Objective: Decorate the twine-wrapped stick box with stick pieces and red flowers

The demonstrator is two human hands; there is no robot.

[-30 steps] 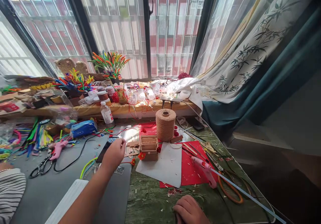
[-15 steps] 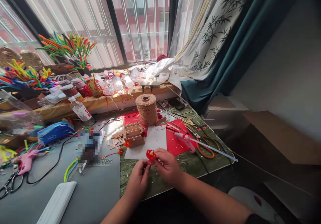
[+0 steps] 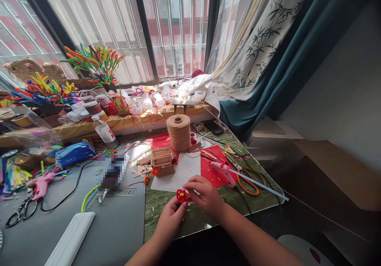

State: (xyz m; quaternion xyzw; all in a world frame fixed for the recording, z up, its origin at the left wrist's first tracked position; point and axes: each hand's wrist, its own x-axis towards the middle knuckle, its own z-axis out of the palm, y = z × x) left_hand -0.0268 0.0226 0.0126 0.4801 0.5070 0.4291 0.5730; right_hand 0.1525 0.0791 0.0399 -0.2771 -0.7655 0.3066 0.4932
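Note:
A small red flower (image 3: 182,195) with a yellow centre is held over the near part of the green-patterned mat. My left hand (image 3: 172,215) pinches it from below, thumb and fingers closed. At its right edge, the curled fingertips of my right hand (image 3: 204,193) close on a petal. The flower's underside is hidden by my fingers. Just beyond stands a small wooden box (image 3: 162,161), with an orange-red flower (image 3: 155,171) at its front corner. Another orange flower (image 3: 147,180) on a stem lies to the left.
A twine spool (image 3: 178,134) stands behind the box. The pink glue gun (image 3: 222,167) with a long glue stick rests on red paper (image 3: 212,176) at right. Scissors (image 3: 22,212), a second pink glue gun (image 3: 44,184) and a white power strip (image 3: 71,238) lie left.
The flower has turned so its face shows more towards me, and it sits slightly lower. My right fingers have shifted to its upper right edge. The camera view has moved a little left.

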